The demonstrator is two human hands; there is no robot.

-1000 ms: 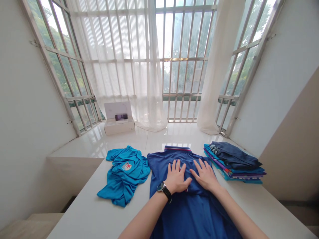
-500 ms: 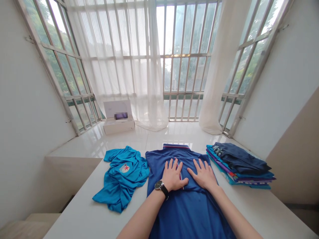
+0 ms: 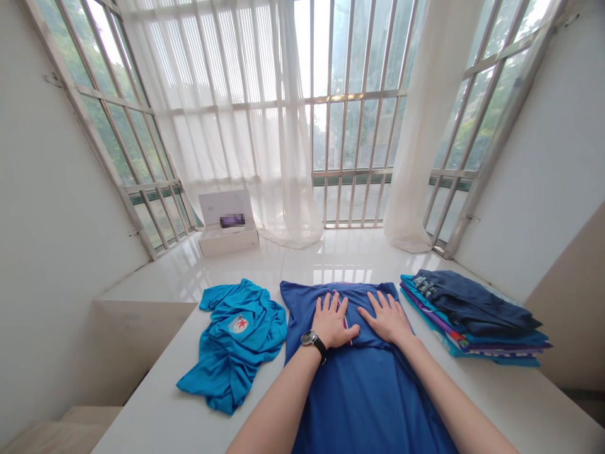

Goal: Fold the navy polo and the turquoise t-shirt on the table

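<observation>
"Barred windows (image 3: 362, 132) enclose the work area on three sides; sheer white curtains (image 3: 236, 139) hang before the centre panels. State the surface layout."

"White table (image 3: 155, 391), adjoining a glossy white ledge (image 3: 302, 261). Ledge, left side: white box (image 3: 229, 243), lid raised, with a purple item (image 3: 231, 221) whose details are blurred. Table, left side: crumpled teal shirt (image 3: 227, 359) bearing a pale emblem (image 3: 239, 323) with a red figure. Table, right side: stack of folded garments (image 3: 472, 309), dark navy piece uppermost."

"State the position of the dark blue shirt (image 3: 368, 397)."

"Centre of the table, between the teal shirt and the stack. Far edge toward the windows; near portion runs beyond the lower limit of view."

"Specify both hands."

"Left hand (image 3: 331, 323): palm down, fingers spread, resting on the upper part of the dark blue shirt. Right hand (image 3: 388, 318): same attitude, just beside the left, on the same fabric. Thumbs point inward, apart from each other. Pressure applied: cannot be determined."

"Worn items?"

"Wristwatch (image 3: 314, 342), black strap, left wrist."
</observation>
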